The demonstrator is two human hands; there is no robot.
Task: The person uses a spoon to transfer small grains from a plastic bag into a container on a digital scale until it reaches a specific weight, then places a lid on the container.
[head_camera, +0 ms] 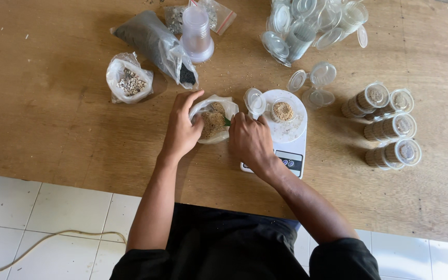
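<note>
The left hand [181, 129] grips the edge of a bag of grain [212, 120], just left of the scale [286, 136]. The right hand [250, 141] is closed on something green at the bag's right edge. Bare table [53, 119] lies open further left.

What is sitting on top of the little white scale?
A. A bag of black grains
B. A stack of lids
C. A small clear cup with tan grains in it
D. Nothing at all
C: a small clear cup holding tan grains stands on the round plate of the white kitchen scale, just beyond the right hand; the bag of black grains lies farther back on the wooden table.
</note>
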